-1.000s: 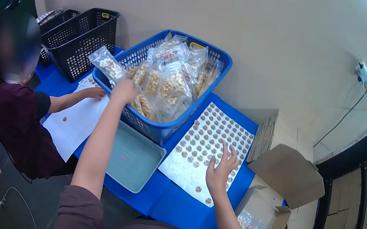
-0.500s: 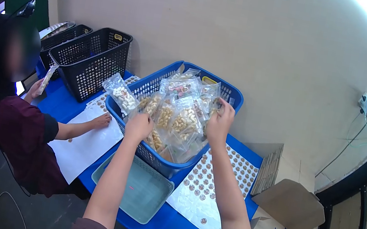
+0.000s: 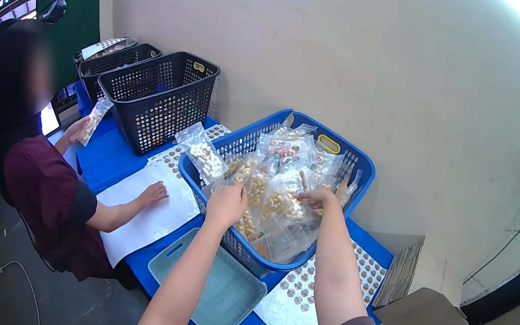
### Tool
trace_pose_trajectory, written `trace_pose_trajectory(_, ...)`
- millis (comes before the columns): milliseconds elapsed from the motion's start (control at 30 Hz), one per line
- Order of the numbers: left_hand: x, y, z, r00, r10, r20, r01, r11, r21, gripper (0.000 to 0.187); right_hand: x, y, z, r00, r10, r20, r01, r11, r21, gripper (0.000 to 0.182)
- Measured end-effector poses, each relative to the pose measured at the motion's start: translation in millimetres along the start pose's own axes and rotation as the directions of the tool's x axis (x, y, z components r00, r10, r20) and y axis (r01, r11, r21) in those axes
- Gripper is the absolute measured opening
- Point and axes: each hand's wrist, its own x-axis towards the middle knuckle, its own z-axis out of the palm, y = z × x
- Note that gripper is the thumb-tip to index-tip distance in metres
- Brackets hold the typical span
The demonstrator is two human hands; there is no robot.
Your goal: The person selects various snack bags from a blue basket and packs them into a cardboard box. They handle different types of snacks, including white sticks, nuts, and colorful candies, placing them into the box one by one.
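Observation:
A blue basket (image 3: 359,170) stands heaped with clear plastic bags of cashew-like nuts (image 3: 281,202) and other light pieces. My left hand (image 3: 226,207) is at its near left side, fingers closed around the edge of a clear packet; the grip is partly hidden. Over the right part of the heap, my right hand (image 3: 317,199) has its fingers stretched leftward, touching the bags. A packet of white pieces (image 3: 206,160) lies across the left rim.
A grey-green tray (image 3: 229,296) sits before the basket. Sticker sheets (image 3: 297,308) lie on the blue table. A co-worker (image 3: 48,181) at left holds a packet (image 3: 94,121) beside black baskets (image 3: 163,118). An open cardboard box (image 3: 423,323) is at right.
The view has shifted, so the scene sits further right and lower. My right hand has moved from the basket's right side inward over the bags. My left hand stays near the left side.

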Motion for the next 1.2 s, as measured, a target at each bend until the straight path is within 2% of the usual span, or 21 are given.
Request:
trace_pose_trajectory(33, 0, -1, 1, 1.000, -0.006, -0.011, 0.006, 1.000, 0.000, 0.029, 0, -3, -5, 0.969, 0.061, 0.240, -0.084, 0.992, 0.089, 0.090)
trace_pose_trajectory(67, -1, -2, 2, 1.000, -0.013, -0.021, 0.013, 1.000, 0.001, 0.028, -5, -1, -4, 0.976, 0.016, 0.215, -0.054, 0.984, 0.168, 0.071)
trace_pose_trajectory(233, -2, -1, 1, 0.997, -0.027, -0.075, 0.019, 0.995, -0.101, 0.031, 5, 7, -3, 0.958, -0.085, 0.273, 0.029, 0.979, 0.203, 0.045)
trace_pose_trajectory(300, -2, -3, 5, 0.990, -0.021, -0.138, -0.001, 0.987, -0.161, 0.033, 15, 10, -4, 0.974, -0.034, 0.224, 0.000, 0.989, 0.150, 0.044)
trace_pose_trajectory(333, 0, -5, 9, 0.982, -0.010, -0.189, -0.028, 0.981, -0.192, 0.034, 22, 19, -5, 0.970, -0.087, 0.227, 0.022, 0.962, 0.272, 0.045)
trace_pose_trajectory(400, 0, -9, 12, 0.984, -0.034, -0.176, -0.002, 0.980, -0.200, 0.032, 34, 28, -6, 0.987, -0.126, 0.104, 0.093, 0.957, 0.275, 0.039)
trace_pose_trajectory(433, -2, -6, 9, 0.981, -0.030, -0.194, -0.011, 0.978, -0.209, 0.030, 55, 40, -5, 0.977, -0.172, 0.123, 0.096, 0.878, 0.469, 0.034)
trace_pose_trajectory(467, 0, -11, 12, 0.982, -0.011, -0.187, -0.030, 0.976, -0.216, 0.029, 37, 32, -9, 0.985, -0.154, 0.074, 0.097, 0.861, 0.499, 0.029)
trace_pose_trajectory(567, -8, -1, -7, 0.974, -0.054, -0.221, 0.006, 0.977, -0.212, 0.027, 42, 31, -14, 0.985, -0.070, -0.155, 0.129, 0.902, 0.411, 0.036)
trace_pose_trajectory(600, -11, -1, -8, 0.977, -0.045, -0.208, -0.004, 0.973, -0.231, 0.027, 53, 40, -15, 0.986, -0.081, -0.146, 0.134, 0.907, 0.400, 0.036)
trace_pose_trajectory(667, -12, -1, -6, 0.974, -0.016, -0.224, -0.047, 0.961, -0.272, 0.025, 70, 52, -16, 0.778, -0.150, -0.610, 0.332, 0.923, 0.195, 0.053)
trace_pose_trajectory(700, -12, 0, -6, 0.974, -0.019, -0.226, -0.045, 0.960, -0.277, 0.025, 65, 48, -19, 0.777, -0.154, -0.611, 0.332, 0.924, 0.190, 0.053)
trace_pose_trajectory(767, -12, -1, -6, 0.971, -0.035, -0.235, -0.037, 0.955, -0.293, 0.024, 55, 43, -30, 0.622, -0.019, -0.783, 0.203, 0.969, 0.137, 0.064)
trace_pose_trajectory(833, -12, 0, -6, 0.969, -0.032, -0.244, -0.043, 0.954, -0.297, 0.024, 28, 32, -35, 0.623, -0.022, -0.782, 0.237, 0.958, 0.162, 0.069)
trace_pose_trajectory(900, -15, -1, -8, 0.967, -0.033, -0.253, -0.046, 0.953, -0.300, 0.024, 19, 30, -39, 0.608, 0.055, -0.792, 0.404, 0.837, 0.368, 0.068)
trace_pose_trajectory(933, -16, -2, -9, 0.967, -0.037, -0.253, -0.042, 0.953, -0.299, 0.024, 20, 29, -37, 0.465, 0.078, -0.882, 0.403, 0.868, 0.290, 0.067)
trace_pose_trajectory(967, -16, 0, -10, 0.967, -0.035, -0.251, -0.043, 0.953, -0.298, 0.024, 16, 28, -43, 0.454, 0.084, -0.887, 0.406, 0.867, 0.289, 0.067)
trace_pose_trajectory(1067, -14, 0, -8, 0.972, -0.035, -0.234, -0.038, 0.954, -0.299, 0.024, -40, 0, -33, 0.234, 0.161, -0.959, 0.438, 0.863, 0.252, 0.063)
trace_pose_trajectory(1100, -12, -2, -8, 0.972, -0.029, -0.233, -0.043, 0.953, -0.299, 0.024, -41, -5, -32, 0.229, 0.164, -0.959, 0.438, 0.863, 0.253, 0.063)
trace_pose_trajectory(1167, -12, -3, -5, 0.963, -0.016, -0.267, -0.067, 0.952, -0.298, 0.025, -36, -3, -32, 0.053, 0.157, -0.986, 0.409, 0.898, 0.165, 0.064)
trace_pose_trajectory(1200, -14, -2, -8, 0.965, -0.020, -0.260, -0.063, 0.950, -0.307, 0.026, -28, 2, -34, 0.207, 0.177, -0.962, 0.380, 0.891, 0.246, 0.056)
